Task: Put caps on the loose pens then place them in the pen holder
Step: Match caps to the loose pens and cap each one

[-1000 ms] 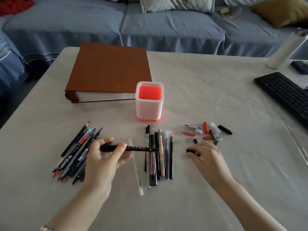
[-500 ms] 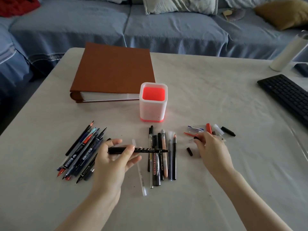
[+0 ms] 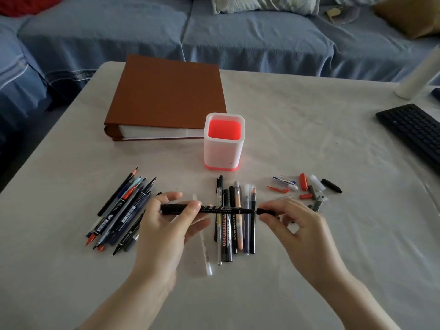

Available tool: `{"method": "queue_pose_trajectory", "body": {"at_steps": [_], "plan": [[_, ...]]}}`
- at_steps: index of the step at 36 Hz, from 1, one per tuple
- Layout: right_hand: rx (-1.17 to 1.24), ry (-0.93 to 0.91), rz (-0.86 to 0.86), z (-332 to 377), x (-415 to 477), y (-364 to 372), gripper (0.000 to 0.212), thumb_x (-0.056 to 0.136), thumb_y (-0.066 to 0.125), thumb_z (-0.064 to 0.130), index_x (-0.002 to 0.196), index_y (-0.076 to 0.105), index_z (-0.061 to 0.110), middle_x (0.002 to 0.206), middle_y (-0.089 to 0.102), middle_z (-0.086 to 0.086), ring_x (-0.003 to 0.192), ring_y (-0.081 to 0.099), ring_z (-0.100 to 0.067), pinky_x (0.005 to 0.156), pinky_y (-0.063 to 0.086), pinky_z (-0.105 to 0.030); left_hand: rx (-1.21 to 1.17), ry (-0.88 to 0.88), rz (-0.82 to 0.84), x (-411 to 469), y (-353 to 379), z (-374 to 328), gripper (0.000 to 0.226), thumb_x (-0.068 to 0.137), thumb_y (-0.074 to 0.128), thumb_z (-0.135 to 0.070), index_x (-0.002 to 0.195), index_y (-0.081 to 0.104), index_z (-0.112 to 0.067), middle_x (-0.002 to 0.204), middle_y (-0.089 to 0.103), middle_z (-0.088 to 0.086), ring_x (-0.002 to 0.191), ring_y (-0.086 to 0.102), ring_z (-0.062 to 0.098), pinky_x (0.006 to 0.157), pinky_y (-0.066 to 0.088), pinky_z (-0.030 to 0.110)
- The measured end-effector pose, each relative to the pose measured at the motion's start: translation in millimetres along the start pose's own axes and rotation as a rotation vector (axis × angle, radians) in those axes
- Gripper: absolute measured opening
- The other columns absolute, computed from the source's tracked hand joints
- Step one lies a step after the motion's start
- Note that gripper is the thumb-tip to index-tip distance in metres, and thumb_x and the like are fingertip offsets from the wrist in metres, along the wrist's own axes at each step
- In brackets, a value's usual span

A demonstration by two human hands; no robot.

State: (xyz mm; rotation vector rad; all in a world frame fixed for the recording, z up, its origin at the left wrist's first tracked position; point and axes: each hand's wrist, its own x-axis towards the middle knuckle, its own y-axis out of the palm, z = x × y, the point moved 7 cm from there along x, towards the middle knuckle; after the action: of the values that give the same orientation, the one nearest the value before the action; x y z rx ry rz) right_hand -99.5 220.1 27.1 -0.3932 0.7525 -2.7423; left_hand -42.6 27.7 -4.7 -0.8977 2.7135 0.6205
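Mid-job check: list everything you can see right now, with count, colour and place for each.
pen: one, black, held level above the table
cap: one, black, at the pen's tip
holder: one, white with red inside, table centre, nothing visible in it
left pile: many pens, dark blue, black, red tips, left of the hands
middle row: about seven pens, black, peach, grey-blue, clear, under the held pen
clear pen: one, between pile and row
loose caps: about ten, red, white, grey, black, right of the row
binder: one, brown, behind the holder
keyboard: one, black, right edge
cylinder: one, white, far right
table: white cover
sofa: blue, behind
left hand: holds the pen
right hand: holds the cap
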Motion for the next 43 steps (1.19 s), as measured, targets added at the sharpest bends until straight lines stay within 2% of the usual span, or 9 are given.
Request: {"method": "queue_pose_trajectory", "body": {"at_steps": [8, 13, 22, 27, 31, 33, 36, 39, 43], "plan": [[-0.006, -0.022, 0.097, 1.2, -2.1, 8.4, 0.016, 0.076, 0.061, 0.028, 0.088, 0.069, 0.035, 0.085, 0.065, 0.019, 0.071, 0.057, -0.001, 0.067, 0.041, -0.006, 0.041, 0.026, 0.048, -7.3, 9.3, -2.5, 0.019, 0.078, 0.059, 0.007, 0.081, 0.051, -0.010, 0.079, 0.061, 0.013, 0.056, 0.067, 0.013, 0.052, 0.054, 0.020], [0.026, -0.007, 0.077, 3.0, -2.9, 6.4, 0.020, 0.075, 0.060, 0.026, 0.083, 0.062, 0.045, 0.073, 0.063, 0.034, 0.074, 0.062, 0.002, 0.068, 0.042, -0.004, 0.023, 0.035, 0.044, -8.7, 8.6, -1.4, 0.020, 0.075, 0.061, 0.004, 0.076, 0.048, -0.010, 0.070, 0.065, 0.007, 0.058, 0.067, 0.015, 0.055, 0.055, 0.022], [-0.085, 0.001, 0.254, -4.6, -8.6, 22.9, 0.014, 0.081, 0.055, 0.026, 0.091, 0.062, 0.033, 0.075, 0.060, 0.029, 0.071, 0.056, 0.002, 0.064, 0.040, -0.007, 0.120, 0.105, 0.122, -10.2, 11.6, 0.2, 0.026, 0.074, 0.059, 0.012, 0.076, 0.043, -0.009, 0.064, 0.069, 0.002, 0.059, 0.067, 0.013, 0.053, 0.055, 0.021], [-0.213, -0.034, 0.390, -10.4, -14.7, 43.5, 0.019, 0.083, 0.048, 0.037, 0.095, 0.062, 0.031, 0.065, 0.049, 0.028, 0.081, 0.047, 0.001, 0.069, 0.037, -0.011, 0.431, 0.215, 0.252, -11.5, 19.9, 7.5, 0.023, 0.075, 0.066, 0.003, 0.078, 0.048, -0.012, 0.074, 0.071, 0.001, 0.069, 0.067, 0.015, 0.069, 0.057, 0.033], [-0.256, -0.012, 0.282, -19.2, -10.0, 42.3, 0.019, 0.085, 0.054, 0.031, 0.088, 0.069, 0.020, 0.075, 0.051, 0.020, 0.088, 0.043, -0.004, 0.077, 0.032, -0.006, 0.654, 0.305, 0.270, -3.5, 5.5, 6.3, 0.020, 0.073, 0.065, -0.028, 0.090, 0.055, -0.026, 0.084, 0.069, -0.006, 0.077, 0.065, 0.002, 0.073, 0.049, 0.014], [-0.269, 0.090, 0.265, -31.1, -7.4, 41.2, 0.014, 0.087, 0.057, 0.020, 0.082, 0.068, 0.012, 0.075, 0.051, 0.005, 0.078, 0.047, -0.010, 0.072, 0.035, -0.007, 0.778, 0.405, 0.183, 5.9, -13.3, -1.7, 0.017, 0.079, 0.064, -0.023, 0.090, 0.054, -0.031, 0.088, 0.065, -0.012, 0.083, 0.062, -0.002, 0.071, 0.045, 0.007], [-0.269, 0.184, 0.207, -39.9, -4.5, 41.2, 0.011, 0.087, 0.058, 0.016, 0.081, 0.066, 0.016, 0.070, 0.048, 0.003, 0.067, 0.047, -0.010, 0.068, 0.037, -0.009, 1.055, 0.537, 0.027, 19.1, -41.5, -12.8, 0.017, 0.083, 0.062, -0.010, 0.097, 0.061, -0.019, 0.089, 0.064, -0.009, 0.084, 0.061, 0.006, 0.071, 0.045, 0.019], [-0.254, 0.194, 0.125, -37.5, -2.0, 49.9, 0.026, 0.084, 0.061, 0.014, 0.110, 0.065, 0.020, 0.064, 0.046, 0.012, 0.062, 0.047, -0.005, 0.065, 0.037, -0.004, 1.281, 0.505, -0.042, 34.4, -64.1, -10.0, 0.020, 0.081, 0.062, -0.004, 0.101, 0.064, -0.005, 0.095, 0.067, 0.006, 0.086, 0.062, 0.022, 0.072, 0.044, 0.029], [-0.337, 0.139, 0.103, -26.3, -2.1, 70.7, 0.019, 0.084, 0.059, 0.018, 0.100, 0.068, 0.021, 0.071, 0.053, 0.007, 0.062, 0.052, -0.010, 0.061, 0.044, -0.019, 1.430, 0.405, 0.013, 42.8, -71.9, 2.6, 0.017, 0.082, 0.059, -0.007, 0.097, 0.066, -0.009, 0.095, 0.065, 0.005, 0.089, 0.061, 0.026, 0.070, 0.044, 0.030]]}}
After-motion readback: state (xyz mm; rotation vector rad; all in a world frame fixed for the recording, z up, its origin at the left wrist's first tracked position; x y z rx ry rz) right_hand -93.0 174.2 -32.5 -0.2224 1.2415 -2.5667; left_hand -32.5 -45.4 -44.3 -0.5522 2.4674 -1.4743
